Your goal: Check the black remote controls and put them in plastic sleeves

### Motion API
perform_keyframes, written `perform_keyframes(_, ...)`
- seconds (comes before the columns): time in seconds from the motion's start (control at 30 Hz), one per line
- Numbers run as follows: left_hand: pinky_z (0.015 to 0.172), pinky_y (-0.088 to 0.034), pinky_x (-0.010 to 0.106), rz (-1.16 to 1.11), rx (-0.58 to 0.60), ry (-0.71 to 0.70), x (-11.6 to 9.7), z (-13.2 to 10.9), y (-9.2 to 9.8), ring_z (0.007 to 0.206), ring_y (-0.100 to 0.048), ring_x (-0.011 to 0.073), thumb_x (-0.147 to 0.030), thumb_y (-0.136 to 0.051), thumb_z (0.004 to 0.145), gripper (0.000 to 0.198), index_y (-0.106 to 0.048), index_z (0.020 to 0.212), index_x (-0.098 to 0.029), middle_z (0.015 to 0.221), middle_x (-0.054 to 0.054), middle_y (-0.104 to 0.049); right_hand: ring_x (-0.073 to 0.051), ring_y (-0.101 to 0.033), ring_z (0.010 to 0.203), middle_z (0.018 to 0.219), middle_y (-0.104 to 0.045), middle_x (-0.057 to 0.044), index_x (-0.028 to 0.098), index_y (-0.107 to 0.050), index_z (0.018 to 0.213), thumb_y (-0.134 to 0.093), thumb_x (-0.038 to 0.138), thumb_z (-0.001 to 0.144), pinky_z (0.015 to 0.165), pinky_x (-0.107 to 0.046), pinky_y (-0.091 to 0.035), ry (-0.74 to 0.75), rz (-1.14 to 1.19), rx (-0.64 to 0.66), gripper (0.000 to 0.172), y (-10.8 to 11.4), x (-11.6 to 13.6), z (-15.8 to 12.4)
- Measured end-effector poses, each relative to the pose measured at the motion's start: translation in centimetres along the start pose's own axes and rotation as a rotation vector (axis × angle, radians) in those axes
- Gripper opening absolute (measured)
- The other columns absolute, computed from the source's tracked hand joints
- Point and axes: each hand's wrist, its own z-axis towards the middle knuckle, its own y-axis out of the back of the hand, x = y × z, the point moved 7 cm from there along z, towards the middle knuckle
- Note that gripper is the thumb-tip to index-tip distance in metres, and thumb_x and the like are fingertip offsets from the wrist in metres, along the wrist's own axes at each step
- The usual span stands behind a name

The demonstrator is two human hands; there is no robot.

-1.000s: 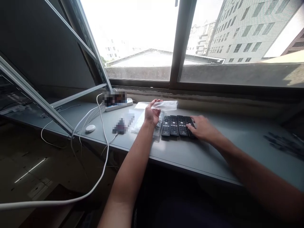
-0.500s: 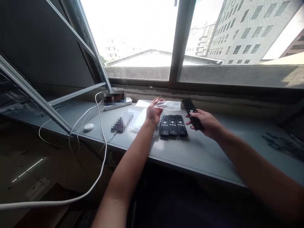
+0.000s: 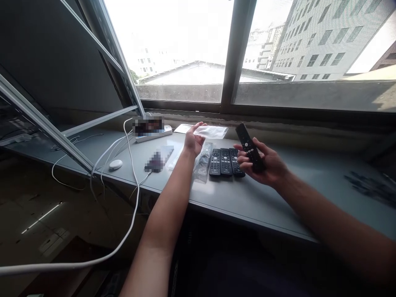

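Note:
A black remote control (image 3: 247, 142) rests tilted in my right hand (image 3: 268, 165), its buttons facing up. My left hand (image 3: 194, 142) grips a clear plastic bag (image 3: 213, 132) above the table. Three black remotes (image 3: 226, 162) lie side by side on the grey table (image 3: 216, 197), between my hands. Just left of them is a clear bag with something dark in it (image 3: 202, 165); its contents are hard to make out. More clear plastic (image 3: 175, 159) lies partly behind my left wrist.
A power strip (image 3: 154, 134), a round white object (image 3: 115, 164), a blurred-out device (image 3: 156, 161) and white cables (image 3: 133, 222) are on the left. A metal frame (image 3: 40, 119) stands there too. Dark items (image 3: 368, 187) lie far right, and a window is behind.
My left hand has moved slightly left and now holds a clear bag above the table. The bag beside the three remotes is more exposed. My right hand has turned more palm-up with its remote.

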Motion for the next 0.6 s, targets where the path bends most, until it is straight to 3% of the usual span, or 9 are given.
perform_keyframes(0.1,0.057,-0.055,0.016,-0.048,-0.024,-0.015,-0.1,-0.1,0.6,0.082,-0.076,0.0129,-0.019,-0.071,0.101,0.024,-0.077,0.125,-0.014,0.115,0.012,-0.080,-0.016,-0.069,0.069,0.088,-0.068,-0.007,0.014,-0.064,0.147,-0.050,0.037,0.116,0.053,-0.022,-0.063,-0.007,-0.007,-0.046,0.041,0.3,0.1,0.0)
perform_keyframes(0.17,0.055,-0.054,0.015,-0.105,-0.065,-0.015,0.1,-0.3,1.1,0.079,-0.075,0.0115,-0.017,-0.069,0.102,0.022,-0.077,0.123,-0.013,0.112,0.011,-0.080,-0.020,-0.076,0.079,0.105,-0.076,-0.012,0.019,-0.066,0.147,-0.045,0.040,0.118,0.061,-0.027,-0.069,0.008,-0.066,-0.063,0.041,0.4,0.3,0.0)
perform_keyframes(0.23,0.053,-0.053,0.014,-0.152,-0.094,0.001,0.7,-0.5,1.3,0.076,-0.074,0.0106,-0.016,-0.067,0.103,0.021,-0.077,0.121,-0.012,0.111,0.011,-0.080,-0.021,-0.078,0.080,0.114,-0.078,-0.014,0.021,-0.067,0.143,-0.042,0.046,0.119,0.059,-0.030,-0.070,0.014,-0.095,-0.067,0.043,0.6,0.3,0.2)
perform_keyframes(0.33,0.051,-0.053,0.014,-0.151,-0.074,0.031,1.5,-0.9,1.1,0.079,-0.075,0.0119,-0.017,-0.068,0.103,0.021,-0.078,0.121,-0.012,0.113,0.011,-0.080,-0.015,-0.066,0.061,0.103,-0.076,-0.013,0.019,-0.065,0.136,-0.040,0.045,0.119,0.041,-0.022,-0.056,0.013,-0.069,-0.034,0.040,0.6,0.2,0.4)
perform_keyframes(0.4,0.052,-0.054,0.014,-0.125,-0.033,0.048,1.8,-1.0,0.7,0.082,-0.076,0.0129,-0.018,-0.069,0.103,0.021,-0.078,0.121,-0.013,0.116,0.012,-0.080,-0.013,-0.057,0.055,0.094,-0.072,-0.008,0.019,-0.064,0.137,-0.041,0.040,0.119,0.037,-0.020,-0.050,0.014,-0.071,0.025,0.036,0.3,0.1,0.4)
perform_keyframes(0.5,0.055,-0.056,0.015,-0.092,0.040,0.081,2.2,-1.1,0.1,0.084,-0.077,0.0131,-0.019,-0.070,0.102,0.024,-0.079,0.124,-0.016,0.124,0.012,-0.080,-0.014,-0.057,0.056,0.086,-0.065,-0.004,0.018,-0.063,0.143,-0.050,0.040,0.116,0.041,-0.022,-0.054,-0.006,-0.069,0.063,0.036,-0.2,-0.2,0.2)
perform_keyframes(0.6,0.057,-0.058,0.016,-0.064,0.129,0.120,2.8,-0.9,-0.3,0.083,-0.076,0.0127,-0.020,-0.072,0.101,0.024,-0.079,0.124,-0.018,0.126,0.011,-0.079,-0.016,-0.060,0.061,0.082,-0.061,-0.003,0.019,-0.062,0.142,-0.057,0.042,0.114,0.044,-0.023,-0.059,-0.040,-0.027,-0.012,0.037,0.0,-0.4,0.0)
